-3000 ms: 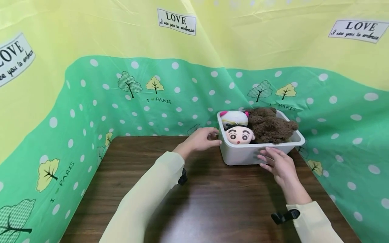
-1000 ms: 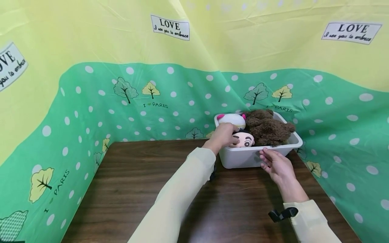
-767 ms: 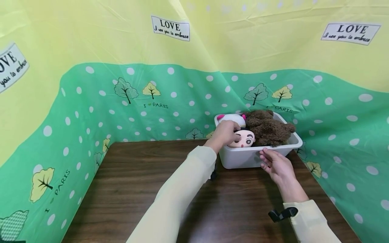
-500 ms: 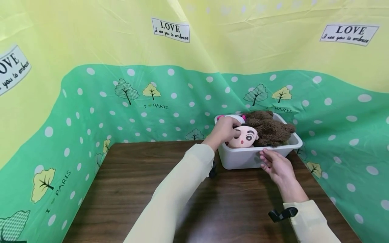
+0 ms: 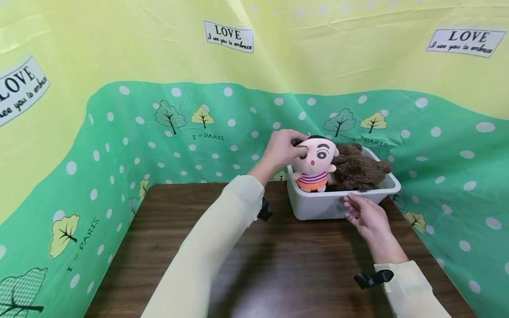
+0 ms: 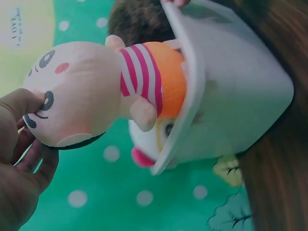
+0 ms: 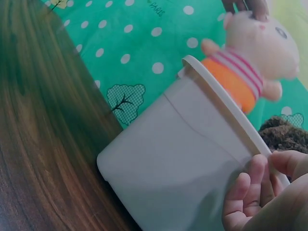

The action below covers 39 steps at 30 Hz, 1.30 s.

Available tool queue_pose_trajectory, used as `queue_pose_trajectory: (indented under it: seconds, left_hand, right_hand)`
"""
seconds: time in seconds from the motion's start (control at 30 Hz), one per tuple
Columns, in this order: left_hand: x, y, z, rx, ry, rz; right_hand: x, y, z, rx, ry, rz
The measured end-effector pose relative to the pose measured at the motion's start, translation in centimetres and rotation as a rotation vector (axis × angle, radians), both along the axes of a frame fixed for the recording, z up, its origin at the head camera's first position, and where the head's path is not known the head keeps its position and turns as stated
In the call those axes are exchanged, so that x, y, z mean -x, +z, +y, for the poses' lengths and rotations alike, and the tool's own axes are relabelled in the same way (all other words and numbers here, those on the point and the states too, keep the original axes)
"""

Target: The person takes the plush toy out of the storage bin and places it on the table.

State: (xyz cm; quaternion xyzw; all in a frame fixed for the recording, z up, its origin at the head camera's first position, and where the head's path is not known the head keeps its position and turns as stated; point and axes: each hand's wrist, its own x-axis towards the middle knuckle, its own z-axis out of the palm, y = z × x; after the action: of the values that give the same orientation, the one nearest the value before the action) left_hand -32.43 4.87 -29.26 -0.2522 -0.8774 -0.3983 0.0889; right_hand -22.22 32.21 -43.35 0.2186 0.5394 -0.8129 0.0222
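My left hand (image 5: pixel 280 148) pinches a plush doll (image 5: pixel 317 161) by its head, thumb on the face and fingers behind. The doll has a large pale head, a pink-and-white striped shirt and orange shorts. It hangs upright, its feet around the rim of a light grey plastic bin (image 5: pixel 318 207). With the thumb over the front rim and the fingers against the outer wall, my right hand (image 5: pixel 371 221) grips the bin. A brown furry plush toy (image 5: pixel 359 170) fills the bin's right side. Mostly hidden behind the doll, a white plush toy (image 6: pixel 147 139) with a pink part shows in the left wrist view.
The bin stands at the back right of a dark wooden table (image 5: pixel 246 260). A green and yellow printed cloth (image 5: pixel 234 110) hangs behind the table and along both sides, close to the bin.
My left hand came from beside the bin, took hold of the doll and raised it, so its striped shirt and shorts now show. My right hand stays at the bin's front rim.
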Motion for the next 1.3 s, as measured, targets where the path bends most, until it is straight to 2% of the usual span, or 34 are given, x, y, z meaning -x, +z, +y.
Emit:
queue_pose_trajectory:
  seconds: [0.13, 0.27, 0.4, 0.57, 0.7, 0.93, 1.13, 1.3]
  left_hand:
    - [0.1, 1.0, -2.6, -0.045, 0.032, 0.006]
    - [0.1, 1.4, -5.1, -0.095, 0.049, -0.005]
    - [0.0, 1.4, -7.6, -0.131, 0.067, 0.010]
    - [0.3, 1.1, -11.1, -0.131, 0.122, -0.001]
    - [0.7, 0.0, -13.9, -0.109, 0.188, -0.007]
    - [1.7, -2.5, -18.8, -0.056, 0.304, -0.054]
    - [2.2, -4.8, -22.9, -0.022, 0.370, -0.067]
    - [2.5, -6.8, -26.2, 0.020, 0.399, -0.089]
  right_hand:
    - [0.2, 0.1, 0.0, 0.028, 0.025, 0.009]
    - [0.2, 0.2, 0.2, 0.058, 0.032, 0.004]
    - [-0.1, 0.2, 0.4, 0.084, 0.037, 0.001]
    - [0.0, 0.1, 0.6, 0.075, 0.049, 0.021]
    - [0.3, 0.0, 0.6, 0.076, 0.049, 0.022]
    - [0.4, -0.1, 0.5, 0.081, 0.046, 0.020]
    - [0.3, -0.1, 0.5, 0.058, 0.035, 0.033]
    - [0.2, -0.2, 0.5, 0.036, 0.039, 0.031]
